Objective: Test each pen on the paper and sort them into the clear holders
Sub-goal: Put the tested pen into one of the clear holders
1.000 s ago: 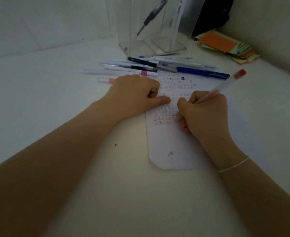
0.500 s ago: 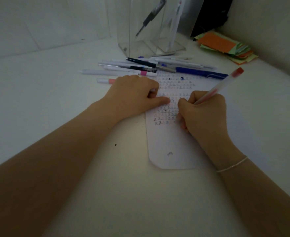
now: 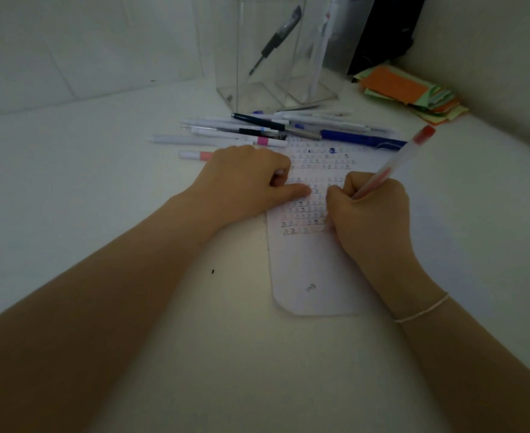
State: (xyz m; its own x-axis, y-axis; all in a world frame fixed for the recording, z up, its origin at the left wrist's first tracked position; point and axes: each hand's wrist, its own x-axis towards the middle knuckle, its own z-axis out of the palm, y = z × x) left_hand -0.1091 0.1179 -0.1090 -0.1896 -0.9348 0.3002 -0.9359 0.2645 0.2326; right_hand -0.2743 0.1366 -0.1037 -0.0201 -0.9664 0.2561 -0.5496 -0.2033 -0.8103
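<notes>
A white paper [image 3: 317, 270] covered in rows of small marks lies on the desk. My right hand [image 3: 371, 214] grips a clear pen with a red cap [image 3: 404, 157], its tip down on the paper and hidden by my fingers. My left hand [image 3: 251, 182] rests on the paper's left edge with fingers curled and the thumb stretched flat across the sheet. Several loose pens [image 3: 257, 129] lie just beyond the paper. Two clear holders stand behind them: the left one [image 3: 248, 57] has a black pen in it, the right one [image 3: 323, 51] a white pen.
A stack of orange and green sticky notes [image 3: 410, 92] lies at the back right by the wall. A dark object [image 3: 385, 29] stands behind the holders. Walls close the desk at the back and right.
The pen in my right hand has shifted very slightly over the paper. My left hand stays where it was.
</notes>
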